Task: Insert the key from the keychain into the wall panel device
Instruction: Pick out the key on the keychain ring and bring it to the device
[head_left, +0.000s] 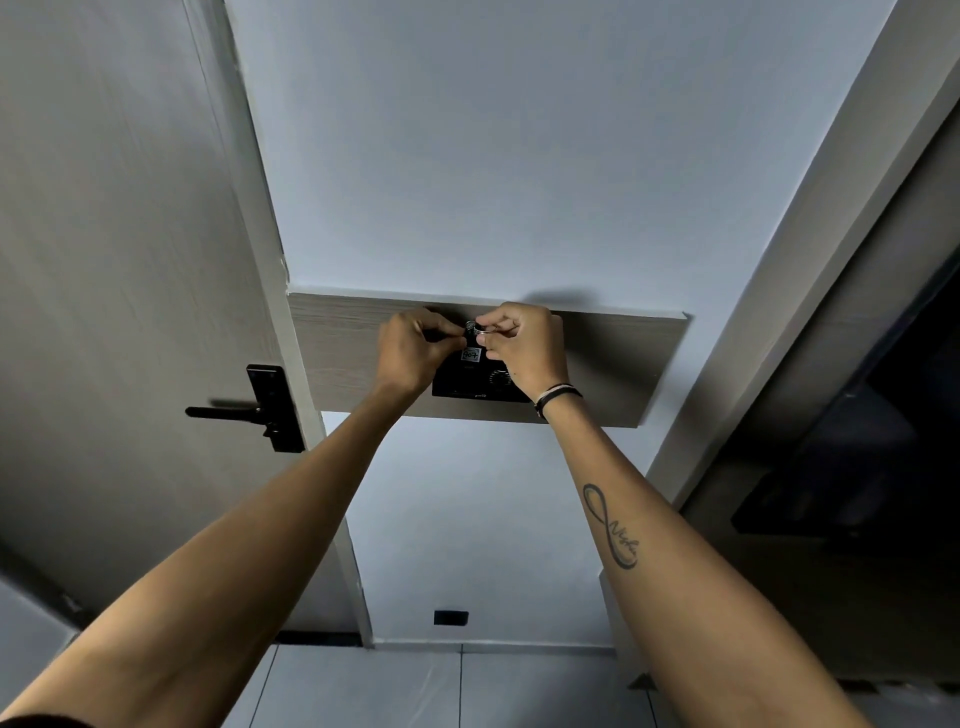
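A black wall panel device (467, 387) with a round dial is mounted on a wood-grain board (613, 364). Both my hands are raised in front of its upper part. My left hand (410, 353) pinches something small at its fingertips, just left of a white tag (471, 355) with handwritten digits. My right hand (524, 345) grips a metal key ring (480, 327) above the tag. The key itself is hidden behind my fingers. The upper half of the device is covered by both hands.
A grey door with a black lever handle (249, 413) stands to the left. A dark screen or cabinet (857, 457) lies on the right. A black wall socket (451, 617) sits low on the white wall above the tiled floor.
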